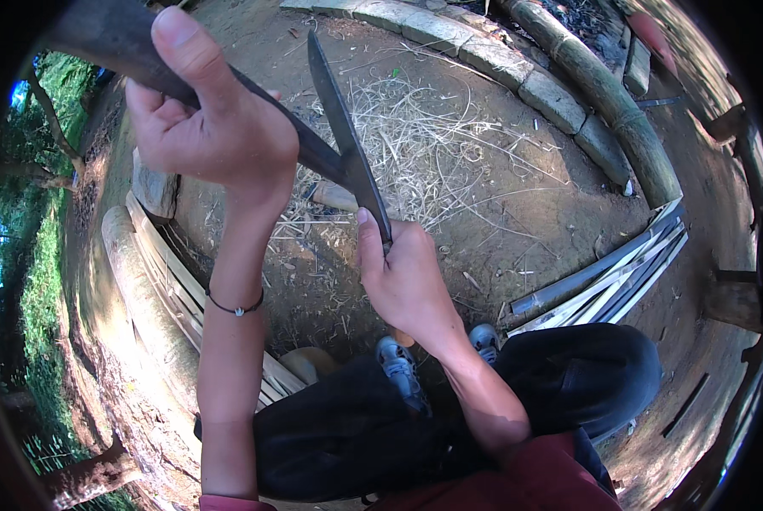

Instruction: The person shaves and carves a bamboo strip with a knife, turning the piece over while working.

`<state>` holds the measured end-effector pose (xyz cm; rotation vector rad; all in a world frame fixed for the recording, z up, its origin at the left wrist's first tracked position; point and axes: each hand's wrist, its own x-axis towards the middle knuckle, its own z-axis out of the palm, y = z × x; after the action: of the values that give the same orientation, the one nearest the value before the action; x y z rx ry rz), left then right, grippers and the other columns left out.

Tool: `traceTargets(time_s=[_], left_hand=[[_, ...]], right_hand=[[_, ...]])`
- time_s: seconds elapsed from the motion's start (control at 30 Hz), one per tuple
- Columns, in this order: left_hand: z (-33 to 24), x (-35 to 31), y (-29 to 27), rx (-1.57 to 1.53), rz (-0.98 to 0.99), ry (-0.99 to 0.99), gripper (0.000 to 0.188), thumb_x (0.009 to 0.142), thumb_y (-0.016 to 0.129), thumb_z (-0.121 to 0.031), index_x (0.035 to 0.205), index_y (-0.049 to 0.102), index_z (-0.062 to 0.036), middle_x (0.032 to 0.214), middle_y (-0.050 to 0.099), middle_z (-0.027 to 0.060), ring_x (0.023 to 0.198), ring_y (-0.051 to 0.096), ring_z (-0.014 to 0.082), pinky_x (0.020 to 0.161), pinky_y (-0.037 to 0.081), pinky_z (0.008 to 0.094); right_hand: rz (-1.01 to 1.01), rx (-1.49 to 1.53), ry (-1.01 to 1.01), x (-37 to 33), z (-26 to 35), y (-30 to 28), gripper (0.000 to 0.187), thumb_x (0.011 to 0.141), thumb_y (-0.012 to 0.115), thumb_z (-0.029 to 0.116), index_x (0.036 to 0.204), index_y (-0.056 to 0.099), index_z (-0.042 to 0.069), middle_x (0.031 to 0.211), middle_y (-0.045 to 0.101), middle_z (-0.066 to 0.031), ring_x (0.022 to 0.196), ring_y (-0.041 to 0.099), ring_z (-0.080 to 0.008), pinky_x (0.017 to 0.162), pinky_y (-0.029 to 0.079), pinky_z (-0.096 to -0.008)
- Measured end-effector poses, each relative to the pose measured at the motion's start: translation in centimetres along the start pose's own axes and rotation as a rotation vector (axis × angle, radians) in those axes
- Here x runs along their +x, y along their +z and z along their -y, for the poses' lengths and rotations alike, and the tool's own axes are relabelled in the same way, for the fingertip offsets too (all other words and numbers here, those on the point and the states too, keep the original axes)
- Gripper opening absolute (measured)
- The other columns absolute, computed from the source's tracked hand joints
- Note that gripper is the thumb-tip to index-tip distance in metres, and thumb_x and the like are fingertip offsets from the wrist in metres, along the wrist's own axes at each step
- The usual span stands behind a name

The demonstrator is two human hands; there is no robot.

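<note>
In my right hand (408,277) is a long knife (337,111) with a dark blade pointing up and away. A bit of its light wooden handle shows below my fist. My left hand (219,128), raised at the upper left, has its fingers curled round a long dark strip (117,43), which looks like split bamboo. The thumb points up, off the strip. From the top left corner the strip slants down past my left wrist to the knife blade. Its lower end meets the blade a little above my right hand; whether the edge cuts into it I cannot tell.
Pale shavings (424,136) litter the dirt ahead. Split bamboo strips (603,277) lie at the right, and more long pieces (164,281) at the left. A thick bamboo pole (603,98) rests beside a curved stone border (496,64). My shoes (405,370) are just below my right hand.
</note>
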<state>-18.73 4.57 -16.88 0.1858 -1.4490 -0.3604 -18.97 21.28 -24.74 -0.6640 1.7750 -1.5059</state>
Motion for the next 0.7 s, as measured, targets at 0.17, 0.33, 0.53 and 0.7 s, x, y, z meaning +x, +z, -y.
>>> traceTargets(time_s=[0.17,0.33,0.53,0.7], left_hand=[[0.1,1.0,-0.5,0.035,0.021,0.047,0.049,0.101,0.055,-0.046,0.071,0.046,-0.0077,0.047,0.050,0.0002,0.040,0.051,0.0071,0.040,0.039,0.0197],[0.1,0.1,-0.1,-0.061,-0.015,-0.029,0.038,0.101,0.059,-0.035,0.083,0.051,-0.0038,0.055,0.050,-0.0040,0.049,0.044,0.0007,0.047,0.030,0.0174],[0.3,0.2,-1.0,0.003,0.028,-0.034,0.045,0.101,0.056,-0.043,0.076,0.047,-0.0065,0.049,0.047,-0.0015,0.040,0.047,0.0058,0.039,0.036,0.0207],[-0.2,0.4,0.5,-0.119,-0.017,-0.074,0.038,0.101,0.059,-0.035,0.079,0.049,-0.0053,0.053,0.050,-0.0031,0.045,0.046,0.0027,0.043,0.034,0.0189]], right_hand=[[0.021,0.008,-0.092,-0.8,0.5,0.4,0.043,0.101,0.053,0.015,0.063,0.057,-0.006,0.047,0.049,-0.0219,0.047,0.056,-0.0418,0.049,0.040,-0.0471],[-0.008,-0.034,-0.102,-0.4,1.1,0.2,0.043,0.099,0.053,0.013,0.063,0.058,-0.009,0.051,0.052,-0.0265,0.050,0.058,-0.0457,0.051,0.044,-0.0500],[-0.072,-0.065,-0.171,-0.3,-0.9,1.4,0.042,0.098,0.055,0.016,0.065,0.060,-0.010,0.052,0.054,-0.0268,0.054,0.061,-0.0461,0.054,0.046,-0.0515],[0.018,-0.069,0.027,0.7,-2.2,-0.3,0.043,0.099,0.054,0.016,0.065,0.060,-0.010,0.050,0.053,-0.0255,0.053,0.061,-0.0449,0.052,0.044,-0.0505]])
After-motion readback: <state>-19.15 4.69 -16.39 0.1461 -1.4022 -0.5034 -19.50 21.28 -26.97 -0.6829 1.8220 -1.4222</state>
